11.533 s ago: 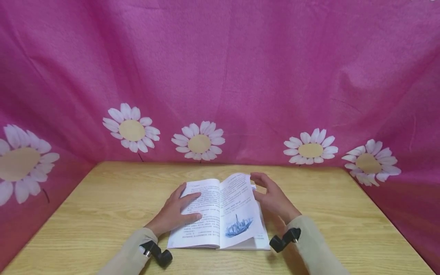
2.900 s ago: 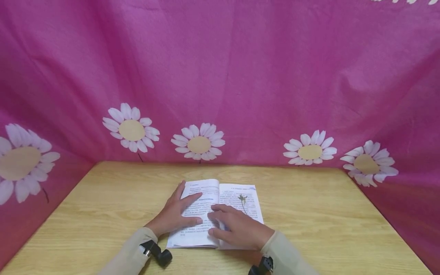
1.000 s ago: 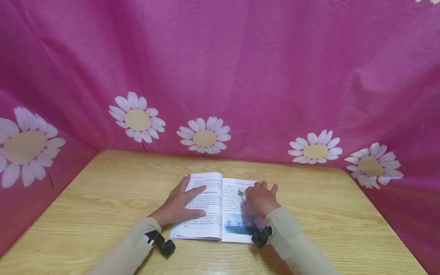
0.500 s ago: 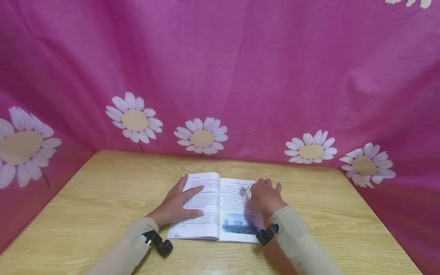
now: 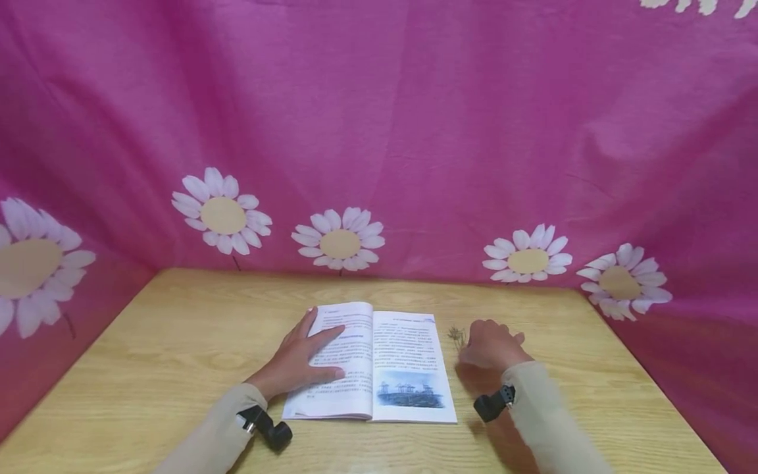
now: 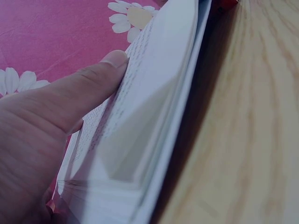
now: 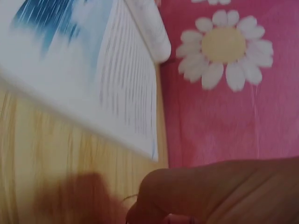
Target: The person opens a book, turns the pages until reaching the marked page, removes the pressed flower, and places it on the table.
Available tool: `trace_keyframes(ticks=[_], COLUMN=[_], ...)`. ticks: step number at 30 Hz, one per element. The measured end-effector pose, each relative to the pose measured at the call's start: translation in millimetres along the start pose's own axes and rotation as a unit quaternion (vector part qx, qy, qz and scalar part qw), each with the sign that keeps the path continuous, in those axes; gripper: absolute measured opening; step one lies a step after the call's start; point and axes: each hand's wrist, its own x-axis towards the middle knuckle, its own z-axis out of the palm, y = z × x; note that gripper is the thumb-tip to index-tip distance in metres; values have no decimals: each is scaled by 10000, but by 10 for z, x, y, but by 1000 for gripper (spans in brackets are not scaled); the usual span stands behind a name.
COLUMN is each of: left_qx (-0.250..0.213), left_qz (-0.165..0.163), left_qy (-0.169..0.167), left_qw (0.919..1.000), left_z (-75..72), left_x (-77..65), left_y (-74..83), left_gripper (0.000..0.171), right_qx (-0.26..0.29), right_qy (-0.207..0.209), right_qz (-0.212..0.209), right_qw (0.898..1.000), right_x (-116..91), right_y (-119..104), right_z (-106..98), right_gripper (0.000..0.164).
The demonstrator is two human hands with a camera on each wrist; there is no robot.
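Note:
An open book (image 5: pixel 408 355) lies on the table, with printed text on both pages and a blue picture low on the right page. Across the left page my left hand (image 5: pixel 296 362) rests with fingers and thumb spread; in the left wrist view its thumb (image 6: pixel 93 84) presses on the paper. Just right of the book, my right hand (image 5: pixel 491 345) pinches a small dried sprig (image 5: pixel 456 337) over the table. The sprig's head sticks out to the left of the fingers, and its lower stem is hidden by them. The right wrist view shows only a thin bit of stem (image 7: pixel 130 198).
The wooden table (image 5: pixel 195 329) surrounds the book on all sides. Behind it hangs a pink curtain (image 5: pixel 426 164) printed with white daisies. Each sleeve carries a black wrist camera, one (image 5: pixel 272 431) at the left and one (image 5: pixel 494 403) at the right.
Pages were turned earlier, revealing the sprig on the right page. My right hand has since taken the sprig and moved it right, off the book. The left hand stays on the left page.

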Motion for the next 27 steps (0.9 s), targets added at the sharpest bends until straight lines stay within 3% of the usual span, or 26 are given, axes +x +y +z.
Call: trace_keyframes(ticks=[9,27], left_qx=[-14,-83], left_qz=[24,121], left_qy=[2,-3], left_qw=[10000,9999], left_z=[11,-2], left_x=[3,-2], left_y=[-30,-23], left_gripper=[85,85], right_qx=[147,19], right_qy=[-56,-138], right_qz=[320,445], right_qw=[9994,9989], right_x=[-35,-35], right_y=[278,340], right_z=[8,-23], right_gripper=[18,18])
